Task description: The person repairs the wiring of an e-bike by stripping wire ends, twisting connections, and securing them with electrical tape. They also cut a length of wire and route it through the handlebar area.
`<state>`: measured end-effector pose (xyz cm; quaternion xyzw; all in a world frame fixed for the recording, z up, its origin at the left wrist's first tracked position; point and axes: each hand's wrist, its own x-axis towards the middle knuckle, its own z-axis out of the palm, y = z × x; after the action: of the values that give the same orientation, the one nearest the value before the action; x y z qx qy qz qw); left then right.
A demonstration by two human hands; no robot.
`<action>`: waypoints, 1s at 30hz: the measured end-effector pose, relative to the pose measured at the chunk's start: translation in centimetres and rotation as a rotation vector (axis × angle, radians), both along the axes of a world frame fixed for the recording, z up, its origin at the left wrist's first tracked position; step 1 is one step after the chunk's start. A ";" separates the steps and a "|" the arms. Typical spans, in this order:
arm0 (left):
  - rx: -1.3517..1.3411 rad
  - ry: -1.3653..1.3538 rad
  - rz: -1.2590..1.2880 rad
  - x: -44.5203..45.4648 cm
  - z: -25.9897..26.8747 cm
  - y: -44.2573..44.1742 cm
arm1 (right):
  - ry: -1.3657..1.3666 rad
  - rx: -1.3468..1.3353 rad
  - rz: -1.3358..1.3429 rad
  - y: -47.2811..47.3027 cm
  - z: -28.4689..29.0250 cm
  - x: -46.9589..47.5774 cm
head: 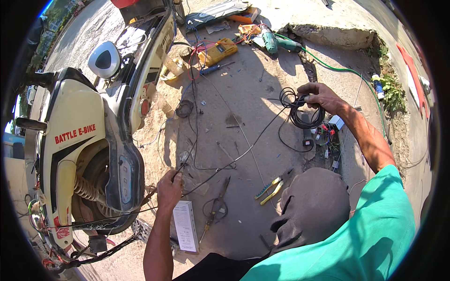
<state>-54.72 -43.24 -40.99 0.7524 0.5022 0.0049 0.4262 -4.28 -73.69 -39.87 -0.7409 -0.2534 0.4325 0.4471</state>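
My right hand (318, 96) holds a loose coil of black cable (307, 121) above the ground. From the coil, a long black cable (246, 152) slants down to the left. My left hand (169, 188) is closed around black cable beside the rear of a cream electric scooter (79, 112); the line passes on toward wiring at the scooter's lower end. Just below my left hand lies a white printed box (185, 226). Scissors (219, 203) and a screwdriver (205, 226) lie right of the box. Pliers with yellow and green handles (270, 189) rest near my dark-covered knee (313, 203).
A green power drill (269, 40) with a green cord and a yellow multimeter (218, 52) lie at the far side. A silver box (336, 122) with coloured connectors sits under my right forearm. Broken concrete (334, 35) forms a raised edge. Thin wires cross the ground.
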 end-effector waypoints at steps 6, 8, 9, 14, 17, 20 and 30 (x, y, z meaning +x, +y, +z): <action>0.108 0.062 0.019 -3.7 -0.5 1.4 | 0.325 0.235 0.001 2.6 -1.3 -2.0; 0.263 0.043 -0.045 -5.1 -1.4 1.5 | 0.395 0.273 0.038 2.9 -1.2 -2.6; 0.297 0.112 -0.079 -4.4 -1.5 1.5 | 0.398 0.311 -0.010 2.4 -0.2 -2.9; 0.413 0.227 -0.185 -4.8 -0.9 0.8 | 0.438 0.443 -0.002 1.5 -0.3 -2.0; -0.008 0.228 -0.230 -4.6 1.1 0.2 | 0.450 0.470 -0.046 1.9 -0.5 -1.3; 0.012 0.112 -0.452 -4.8 1.5 -0.9 | 0.402 0.437 -0.086 2.3 -1.0 -1.1; 0.083 0.296 -0.641 -5.6 1.8 -2.5 | 0.241 0.362 0.001 1.4 -7.3 0.3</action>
<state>-60.28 -45.75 -39.24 0.8810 0.2965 -0.2176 0.2977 -4.01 -72.32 -47.18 -0.5914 -0.2721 0.4655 0.5996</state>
